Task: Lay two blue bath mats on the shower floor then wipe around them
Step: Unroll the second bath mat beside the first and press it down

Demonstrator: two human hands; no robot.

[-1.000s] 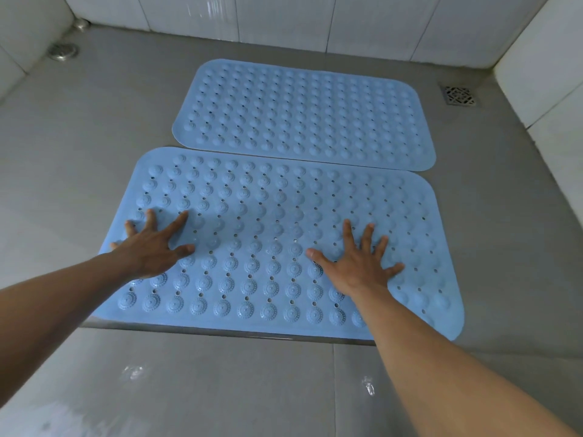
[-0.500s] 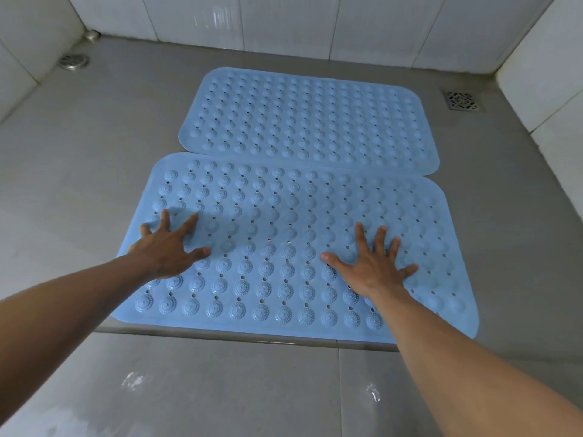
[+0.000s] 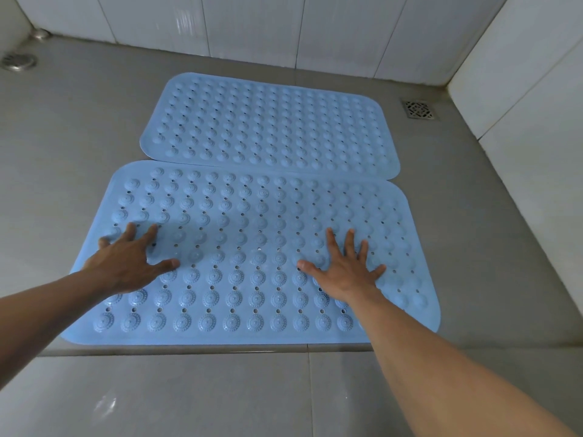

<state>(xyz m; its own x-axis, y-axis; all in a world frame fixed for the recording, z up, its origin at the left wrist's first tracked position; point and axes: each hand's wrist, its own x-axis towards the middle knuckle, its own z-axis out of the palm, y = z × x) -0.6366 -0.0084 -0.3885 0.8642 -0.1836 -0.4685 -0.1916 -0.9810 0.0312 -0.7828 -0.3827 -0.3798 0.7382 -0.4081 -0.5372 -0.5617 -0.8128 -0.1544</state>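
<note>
Two blue bath mats with raised suction bumps lie flat on the grey shower floor (image 3: 63, 146). The far mat (image 3: 271, 127) sits near the back wall. The near mat (image 3: 252, 216) lies just in front of it, its far right corner touching or slightly overlapping the far mat. My left hand (image 3: 129, 263) rests palm down on the near mat's left part, fingers spread. My right hand (image 3: 344, 269) presses flat on its right part, fingers spread too. Neither hand holds anything.
White tiled walls (image 3: 347, 33) close the back and right sides. A square drain (image 3: 421, 110) sits in the back right corner, a round drain (image 3: 19, 61) at the far left. A low step edge (image 3: 189, 350) runs along the near mat's front edge, with glossy floor tiles below it.
The view has shifted so the mats sit lower in the frame. Both hands stay flat on the near mat, in roughly the same spots, the left one slightly nearer the mat's left side.
</note>
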